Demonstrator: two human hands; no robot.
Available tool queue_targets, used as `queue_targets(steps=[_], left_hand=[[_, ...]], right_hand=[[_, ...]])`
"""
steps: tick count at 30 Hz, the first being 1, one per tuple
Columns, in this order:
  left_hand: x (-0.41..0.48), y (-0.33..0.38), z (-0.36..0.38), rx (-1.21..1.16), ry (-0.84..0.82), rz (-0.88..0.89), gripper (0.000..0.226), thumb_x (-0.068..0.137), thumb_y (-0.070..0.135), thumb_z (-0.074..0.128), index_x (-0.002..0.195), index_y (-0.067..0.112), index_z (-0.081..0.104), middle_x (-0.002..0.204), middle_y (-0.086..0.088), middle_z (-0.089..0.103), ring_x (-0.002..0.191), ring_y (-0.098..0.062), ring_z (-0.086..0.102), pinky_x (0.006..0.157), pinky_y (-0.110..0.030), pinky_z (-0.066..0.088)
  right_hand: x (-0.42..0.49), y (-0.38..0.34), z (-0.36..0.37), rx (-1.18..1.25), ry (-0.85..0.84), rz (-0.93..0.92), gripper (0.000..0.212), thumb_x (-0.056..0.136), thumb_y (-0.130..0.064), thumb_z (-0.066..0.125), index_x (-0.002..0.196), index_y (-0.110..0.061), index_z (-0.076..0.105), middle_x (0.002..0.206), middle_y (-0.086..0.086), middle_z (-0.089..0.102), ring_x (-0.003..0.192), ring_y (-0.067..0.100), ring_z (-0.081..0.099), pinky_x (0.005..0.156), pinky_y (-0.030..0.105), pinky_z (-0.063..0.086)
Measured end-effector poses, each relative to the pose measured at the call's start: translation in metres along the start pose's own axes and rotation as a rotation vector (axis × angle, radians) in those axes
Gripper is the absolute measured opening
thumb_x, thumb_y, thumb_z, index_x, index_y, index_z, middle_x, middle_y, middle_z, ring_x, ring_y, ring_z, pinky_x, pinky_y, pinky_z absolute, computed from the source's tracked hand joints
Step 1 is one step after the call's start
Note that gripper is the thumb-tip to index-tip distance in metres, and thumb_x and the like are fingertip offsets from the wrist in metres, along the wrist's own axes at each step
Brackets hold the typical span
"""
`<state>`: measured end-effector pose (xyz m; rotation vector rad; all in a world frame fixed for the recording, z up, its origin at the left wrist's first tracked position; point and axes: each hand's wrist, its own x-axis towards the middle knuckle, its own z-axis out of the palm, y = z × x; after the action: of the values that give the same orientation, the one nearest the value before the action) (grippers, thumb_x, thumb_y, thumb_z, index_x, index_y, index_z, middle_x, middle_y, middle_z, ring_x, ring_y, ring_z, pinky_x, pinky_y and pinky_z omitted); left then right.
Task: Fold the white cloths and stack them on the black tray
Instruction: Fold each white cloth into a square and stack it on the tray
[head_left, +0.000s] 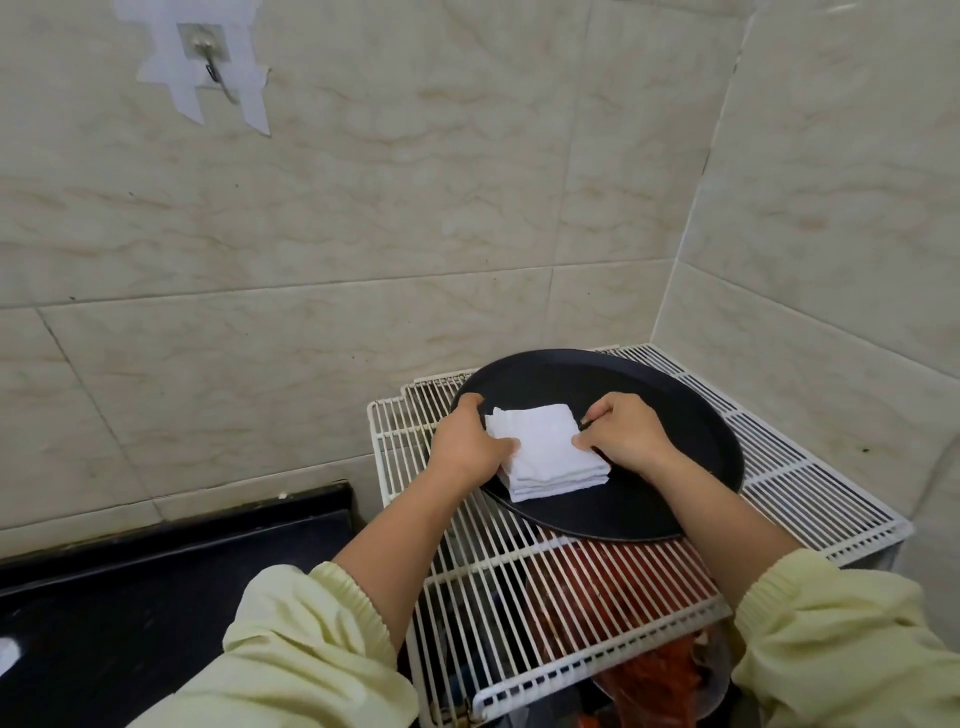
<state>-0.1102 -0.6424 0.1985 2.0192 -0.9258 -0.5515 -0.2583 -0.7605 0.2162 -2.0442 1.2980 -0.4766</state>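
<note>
Your left hand (467, 441) and right hand (628, 436) grip the white cloths (550, 447) with curled fingers (589, 441); square the stack's edges, then release centrally on the black tray (597, 379).

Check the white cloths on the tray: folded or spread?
Folded: the white cloths sit as a squared stack on the black tray, layered edges showing at the front.

tray (649, 415): partly under cloths (545, 447) | red items (623, 577) below rack (810, 483): unidentifiable
</note>
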Motion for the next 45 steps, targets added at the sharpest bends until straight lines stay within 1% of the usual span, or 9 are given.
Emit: queue_targets(steps=[4, 8, 16, 21, 27, 34, 38, 42, 45], left_hand=[[-0.006, -0.008, -0.027, -0.085, 0.123, -0.04, 0.047, 0.085, 0.022, 0.068, 0.127, 0.014, 0.049, 0.096, -0.009, 0.068, 0.079, -0.024, 0.07, 0.074, -0.043, 0.06], [-0.02, -0.033, -0.067, -0.135, 0.22, -0.059, 0.034, 0.089, 0.019, 0.065, 0.12, 0.012, 0.054, 0.077, -0.002, 0.062, 0.074, -0.022, 0.066, 0.075, -0.043, 0.059], [-0.071, -0.135, -0.169, -0.013, 0.35, -0.195, 0.024, 0.086, 0.016, 0.065, 0.109, 0.009, 0.061, 0.079, -0.001, 0.062, 0.082, -0.024, 0.062, 0.07, -0.029, 0.048], [-0.116, -0.222, -0.228, 0.013, 0.375, -0.31, 0.018, 0.084, 0.02, 0.064, 0.1, 0.01, 0.068, 0.099, -0.01, 0.071, 0.096, -0.026, 0.064, 0.079, -0.027, 0.048], [-0.169, -0.32, -0.297, -0.023, 0.358, -0.385, 0.003, 0.086, 0.015, 0.061, 0.085, 0.014, 0.064, 0.083, -0.006, 0.068, 0.083, -0.023, 0.063, 0.072, -0.025, 0.045], [-0.206, -0.414, -0.349, -0.019, 0.332, -0.515, 0.014, 0.086, 0.018, 0.057, 0.096, 0.014, 0.066, 0.085, 0.004, 0.063, 0.089, -0.018, 0.061, 0.071, -0.023, 0.038], [-0.224, -0.462, -0.367, -0.023, 0.337, -0.616, 0.013, 0.084, 0.017, 0.057, 0.095, 0.016, 0.063, 0.1, -0.003, 0.067, 0.094, -0.022, 0.061, 0.074, -0.026, 0.043], [-0.224, -0.504, -0.378, -0.026, 0.359, -0.724, 0.042, 0.085, 0.017, 0.059, 0.126, 0.009, 0.052, 0.124, -0.015, 0.055, 0.107, -0.028, 0.054, 0.08, -0.034, 0.044], [-0.22, -0.516, -0.382, 0.006, 0.4, -0.774, 0.054, 0.086, 0.019, 0.06, 0.137, 0.01, 0.043, 0.135, -0.016, 0.042, 0.12, -0.034, 0.047, 0.095, -0.042, 0.044]], right_hand=[[-0.009, -0.024, 0.006, 0.0, 0.081, -0.111, 0.025, 0.082, -0.012, 0.07, 0.106, -0.011, 0.063, 0.104, 0.006, 0.067, 0.101, 0.022, 0.061, 0.084, 0.031, 0.048], [-0.028, -0.068, 0.031, 0.074, -0.036, -0.223, 0.026, 0.082, -0.014, 0.072, 0.106, -0.011, 0.063, 0.103, 0.007, 0.069, 0.1, 0.02, 0.062, 0.088, 0.032, 0.048], [-0.091, -0.162, 0.153, -0.01, -0.233, -0.353, 0.011, 0.078, -0.01, 0.068, 0.088, -0.005, 0.065, 0.092, 0.017, 0.069, 0.093, 0.032, 0.064, 0.079, 0.035, 0.049], [-0.137, -0.196, 0.251, -0.051, -0.351, -0.295, 0.017, 0.081, -0.017, 0.068, 0.093, -0.005, 0.066, 0.098, 0.018, 0.07, 0.098, 0.032, 0.063, 0.085, 0.037, 0.049], [-0.203, -0.23, 0.364, -0.04, -0.458, -0.246, 0.016, 0.084, -0.021, 0.068, 0.092, -0.013, 0.057, 0.091, 0.007, 0.065, 0.092, 0.025, 0.062, 0.074, 0.029, 0.044], [-0.261, -0.245, 0.468, -0.078, -0.554, -0.181, 0.015, 0.084, -0.02, 0.067, 0.088, -0.013, 0.054, 0.091, 0.006, 0.065, 0.091, 0.025, 0.063, 0.075, 0.031, 0.046], [-0.279, -0.247, 0.507, -0.091, -0.597, -0.133, 0.015, 0.083, -0.018, 0.067, 0.083, -0.015, 0.052, 0.088, 0.003, 0.062, 0.085, 0.02, 0.059, 0.075, 0.028, 0.045], [-0.286, -0.249, 0.538, -0.122, -0.653, -0.109, 0.018, 0.085, -0.02, 0.065, 0.097, -0.011, 0.056, 0.089, 0.0, 0.058, 0.085, 0.017, 0.056, 0.072, 0.025, 0.041], [-0.287, -0.246, 0.553, -0.151, -0.643, -0.095, 0.034, 0.083, -0.021, 0.065, 0.113, -0.008, 0.055, 0.101, 0.005, 0.062, 0.092, 0.02, 0.059, 0.078, 0.029, 0.047]])
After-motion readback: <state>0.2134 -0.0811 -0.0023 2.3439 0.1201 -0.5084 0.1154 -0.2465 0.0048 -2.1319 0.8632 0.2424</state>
